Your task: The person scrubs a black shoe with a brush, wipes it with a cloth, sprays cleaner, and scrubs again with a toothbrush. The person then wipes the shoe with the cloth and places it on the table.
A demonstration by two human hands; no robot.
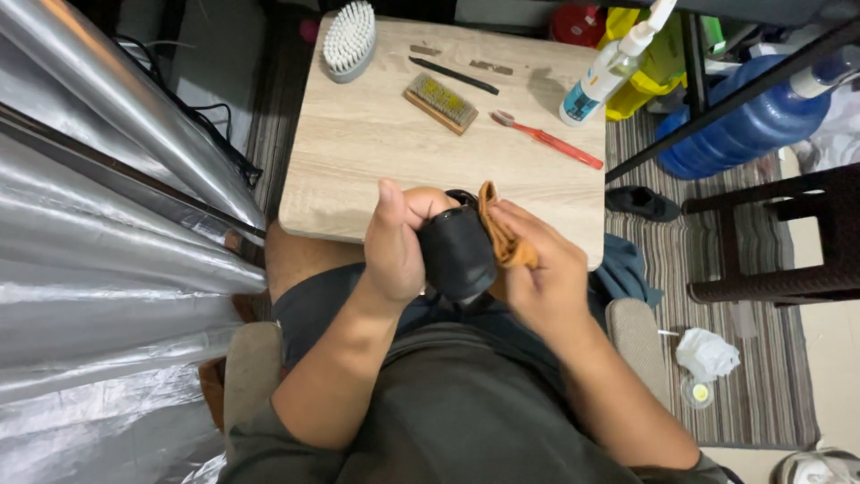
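Black shoe [457, 255] mostly covered by both hands; spray bottle [609, 67] top and blue water jug [743, 130] cut off far right.

White plastic spray bottle w/ blue-white label [598, 82] stood at table's far right edge, leaning right.

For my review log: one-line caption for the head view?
Left hand grips black shoe; right hand presses orange cloth on it.

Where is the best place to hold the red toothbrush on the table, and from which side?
Grip the red toothbrush at mid-handle, coming from above. It lies flat and slanted on the table, bristle head toward the wooden brush, with bare tabletop on both sides of the handle.
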